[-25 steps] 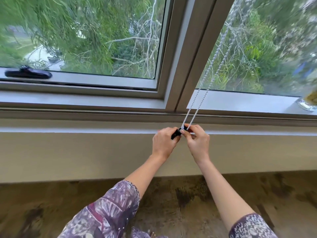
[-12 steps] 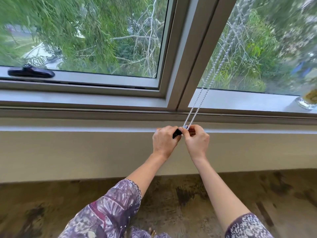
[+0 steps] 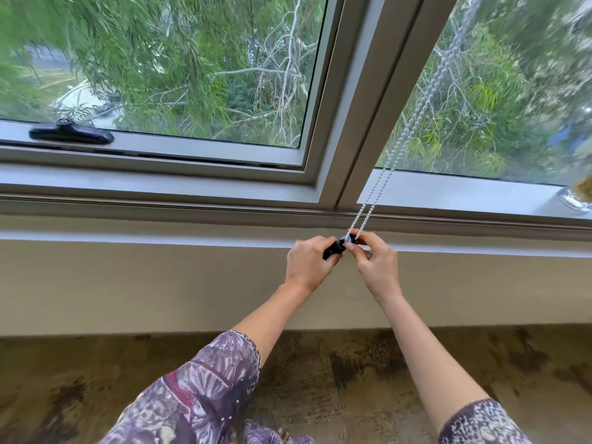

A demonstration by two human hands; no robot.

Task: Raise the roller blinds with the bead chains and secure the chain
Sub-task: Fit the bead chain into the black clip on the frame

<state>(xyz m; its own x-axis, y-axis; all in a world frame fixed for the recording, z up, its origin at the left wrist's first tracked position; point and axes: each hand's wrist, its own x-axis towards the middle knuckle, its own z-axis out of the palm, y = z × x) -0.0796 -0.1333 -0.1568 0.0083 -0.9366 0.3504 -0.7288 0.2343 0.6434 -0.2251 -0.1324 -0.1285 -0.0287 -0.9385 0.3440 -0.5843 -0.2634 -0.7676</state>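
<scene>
A white bead chain point(image 3: 413, 123) hangs as two strands in front of the right window pane and runs down to the wall below the sill. Its lower loop meets a small black chain holder point(image 3: 334, 247) on the wall. My left hand point(image 3: 309, 264) grips the black holder from the left. My right hand point(image 3: 378, 264) pinches the bottom of the chain loop at the holder's right end. The roller blind itself is out of view above the frame.
A grey window frame post point(image 3: 368, 100) separates two panes. A black window handle point(image 3: 71, 134) sits on the left sash. A glass object point(image 3: 576, 197) stands on the sill at the far right. Dark mottled floor point(image 3: 352, 373) lies below the cream wall.
Both hands stay at the holder. My right hand's fingers have shifted slightly on the chain loop, and the view has drifted a little.
</scene>
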